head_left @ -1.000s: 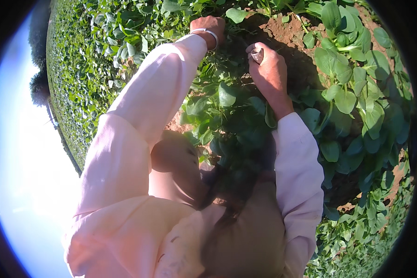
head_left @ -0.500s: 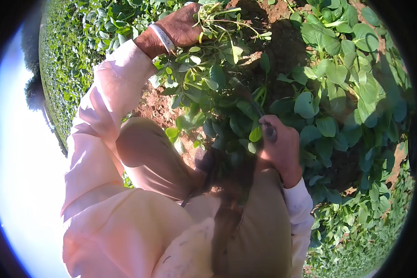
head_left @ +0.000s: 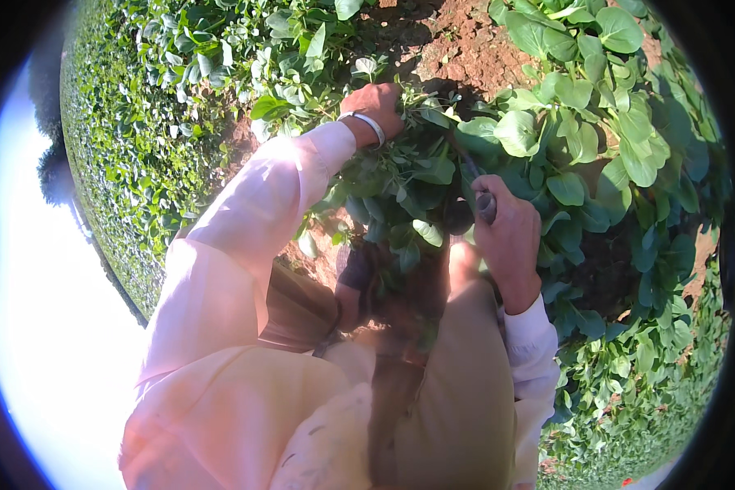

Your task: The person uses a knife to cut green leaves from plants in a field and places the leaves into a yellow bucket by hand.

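Note:
My left hand [head_left: 376,113], with a pale band at the wrist, reaches into the foliage at upper center. Its fingers are curled round leafy stems [head_left: 420,110], though the fingertips are partly hidden. To the right, my right hand [head_left: 510,233] grips the rounded handle of a sickle [head_left: 486,206]. Its thin dark blade points up and left into the shaded leaves, where the tip is hard to make out. Between the hands stand broad-leaved green plants [head_left: 437,170].
Denser broad-leaved plants [head_left: 629,147] grow at the right. Reddish soil [head_left: 474,53] shows at the top. A field of low greenery [head_left: 114,147] spreads to the left. My bent knees and a dark shoe [head_left: 355,265] are close below the plants.
My left hand has come down and right, from holding a bunch of pulled stems up high to the foliage near the blade. My right hand and sickle have shifted slightly right and up.

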`<state>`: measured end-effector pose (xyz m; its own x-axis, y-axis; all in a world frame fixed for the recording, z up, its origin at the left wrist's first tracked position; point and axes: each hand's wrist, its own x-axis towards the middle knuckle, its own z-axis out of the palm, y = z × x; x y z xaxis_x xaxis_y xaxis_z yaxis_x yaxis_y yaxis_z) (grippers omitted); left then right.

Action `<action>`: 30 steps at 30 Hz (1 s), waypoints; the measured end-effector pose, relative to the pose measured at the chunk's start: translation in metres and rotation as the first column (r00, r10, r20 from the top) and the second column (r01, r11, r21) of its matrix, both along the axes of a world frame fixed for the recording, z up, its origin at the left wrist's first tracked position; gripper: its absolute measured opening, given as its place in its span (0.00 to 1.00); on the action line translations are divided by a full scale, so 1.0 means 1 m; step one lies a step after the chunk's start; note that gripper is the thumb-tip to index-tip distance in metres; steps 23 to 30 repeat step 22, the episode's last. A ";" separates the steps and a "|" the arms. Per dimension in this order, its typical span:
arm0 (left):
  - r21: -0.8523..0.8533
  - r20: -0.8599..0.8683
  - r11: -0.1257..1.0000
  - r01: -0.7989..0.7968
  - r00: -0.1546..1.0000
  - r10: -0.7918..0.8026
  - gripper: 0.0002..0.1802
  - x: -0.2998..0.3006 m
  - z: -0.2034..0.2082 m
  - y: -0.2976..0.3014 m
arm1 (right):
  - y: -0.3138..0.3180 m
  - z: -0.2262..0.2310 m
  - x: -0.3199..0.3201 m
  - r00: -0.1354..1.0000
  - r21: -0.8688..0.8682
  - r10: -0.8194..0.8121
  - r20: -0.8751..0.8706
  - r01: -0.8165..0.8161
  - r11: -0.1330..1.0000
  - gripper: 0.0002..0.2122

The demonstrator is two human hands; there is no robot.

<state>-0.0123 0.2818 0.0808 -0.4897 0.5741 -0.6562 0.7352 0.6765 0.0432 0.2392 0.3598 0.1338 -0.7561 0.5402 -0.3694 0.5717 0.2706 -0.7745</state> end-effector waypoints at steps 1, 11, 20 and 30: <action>-0.016 0.007 1.000 0.003 1.000 -0.003 0.18 0.007 0.002 -0.001 | 0.001 0.002 0.001 1.000 0.014 0.015 0.023 -0.015 1.000 0.12; 0.012 -0.080 0.994 0.104 0.992 -0.103 0.21 0.045 -0.021 -0.009 | 0.010 0.015 -0.001 0.994 0.106 0.107 -0.015 -0.104 0.989 0.05; 0.003 0.018 0.999 -0.039 0.999 0.039 0.18 0.024 -0.017 0.000 | -0.005 0.009 -0.018 0.991 0.310 0.098 -0.089 -0.066 0.949 0.06; 0.017 0.022 0.998 -0.053 0.998 0.053 0.19 0.016 -0.021 0.002 | -0.013 -0.013 -0.027 0.997 0.227 0.062 -0.047 -0.050 0.973 0.09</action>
